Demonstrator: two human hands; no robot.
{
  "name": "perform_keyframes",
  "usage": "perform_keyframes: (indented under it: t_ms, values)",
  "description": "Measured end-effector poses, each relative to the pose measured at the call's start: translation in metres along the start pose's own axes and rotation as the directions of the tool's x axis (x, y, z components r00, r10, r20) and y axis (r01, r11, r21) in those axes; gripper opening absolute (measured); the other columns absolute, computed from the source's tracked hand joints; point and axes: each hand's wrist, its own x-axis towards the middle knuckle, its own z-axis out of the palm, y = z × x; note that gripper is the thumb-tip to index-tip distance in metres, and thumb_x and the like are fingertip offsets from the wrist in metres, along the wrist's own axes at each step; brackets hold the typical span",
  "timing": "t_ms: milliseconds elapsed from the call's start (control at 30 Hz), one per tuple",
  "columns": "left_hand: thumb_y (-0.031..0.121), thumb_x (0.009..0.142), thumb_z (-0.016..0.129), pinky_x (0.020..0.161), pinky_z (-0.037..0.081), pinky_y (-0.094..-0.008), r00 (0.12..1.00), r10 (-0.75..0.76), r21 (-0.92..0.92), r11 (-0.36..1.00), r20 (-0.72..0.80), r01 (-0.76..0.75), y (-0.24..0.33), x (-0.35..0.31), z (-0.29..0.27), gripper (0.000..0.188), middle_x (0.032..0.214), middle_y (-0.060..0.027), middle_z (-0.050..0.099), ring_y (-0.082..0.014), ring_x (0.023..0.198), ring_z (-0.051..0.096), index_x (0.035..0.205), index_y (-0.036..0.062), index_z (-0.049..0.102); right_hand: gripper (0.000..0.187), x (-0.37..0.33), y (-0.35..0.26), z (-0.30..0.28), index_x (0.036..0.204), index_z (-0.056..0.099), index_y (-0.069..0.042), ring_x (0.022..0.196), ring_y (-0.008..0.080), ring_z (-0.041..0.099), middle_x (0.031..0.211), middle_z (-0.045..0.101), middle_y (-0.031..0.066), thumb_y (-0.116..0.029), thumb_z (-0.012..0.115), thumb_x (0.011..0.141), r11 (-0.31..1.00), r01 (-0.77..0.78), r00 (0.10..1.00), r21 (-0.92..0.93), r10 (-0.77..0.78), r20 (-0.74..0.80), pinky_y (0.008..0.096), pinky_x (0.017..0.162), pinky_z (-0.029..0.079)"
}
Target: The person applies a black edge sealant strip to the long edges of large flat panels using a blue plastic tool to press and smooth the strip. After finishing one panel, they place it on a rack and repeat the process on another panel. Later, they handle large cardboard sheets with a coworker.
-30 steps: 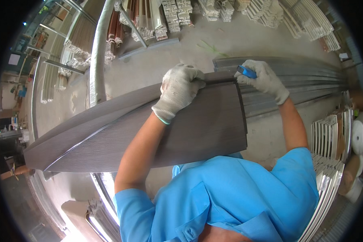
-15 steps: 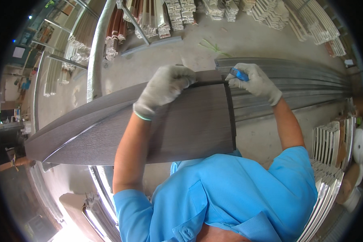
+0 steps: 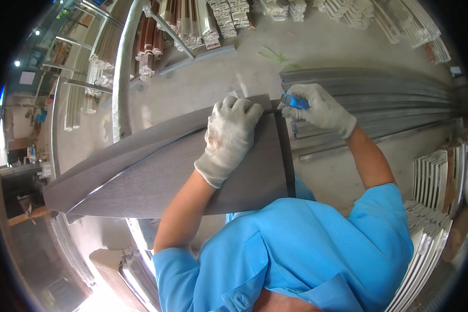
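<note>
A long, dark brown wood-grain panel (image 3: pixel 234 190) stretches from the far left to just in front of my chest, with a narrower strip along its far side. My left hand (image 3: pixel 229 139), in a whitish work glove, is closed over the panel's far edge near its right end, its fingertips hidden. Just beyond the panel's right corner, my gloved right hand (image 3: pixel 323 109) grips a small blue utility knife (image 3: pixel 297 102). The tip of the knife is too small to make out. A dark band runs down the panel's right end.
Grey metal-like profiles (image 3: pixel 369 88) lie in a bundle behind my right hand. A round pale post (image 3: pixel 124 78) rises beyond the panel at left. Stacks of white and reddish profiles (image 3: pixel 192 23) stand along the back, and more white profiles (image 3: pixel 426 234) at the right.
My left hand has turned and now lies closed over the panel's edge with its back upward. The panel's right end has shifted slightly left. My right hand has moved slightly left with the utility knife.
</note>
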Motion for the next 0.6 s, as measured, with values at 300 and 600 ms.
perform_keyframes:
  t_ms: [300, 600]
  values:
    - [0.013, 0.082, 0.073, 0.078, 0.054, -0.0446, 0.997, -0.036, -0.114, 0.993, 0.062, 0.043, -0.002, 0.006, -0.004, 0.017, 0.091, -0.0076, 0.068, -0.0305, 0.087, 0.062, 0.100, 0.0100, 0.073, 0.034, 0.007, 0.003, -0.004, 0.096, 0.068, 0.000, 0.071, 0.0273, 0.060, 0.081, 0.067, 0.0138, -0.030, 0.081, 0.086, 0.991, 0.083, 0.994, -0.100, -0.090, -0.066, 0.0389, 0.072, 0.050]
    - [0.042, 0.072, 0.085, 0.084, 0.050, -0.0431, 0.990, -0.060, -0.153, 0.985, 0.128, 0.079, 0.007, 0.010, -0.001, 0.043, 0.094, -0.0108, 0.064, -0.0312, 0.093, 0.059, 0.100, 0.0109, 0.073, 0.029, -0.003, -0.003, -0.006, 0.096, 0.067, 0.000, 0.074, 0.0276, 0.062, 0.082, 0.066, 0.0130, -0.025, 0.078, 0.086, 0.970, 0.183, 0.978, -0.159, -0.197, -0.074, 0.0376, 0.071, 0.050]
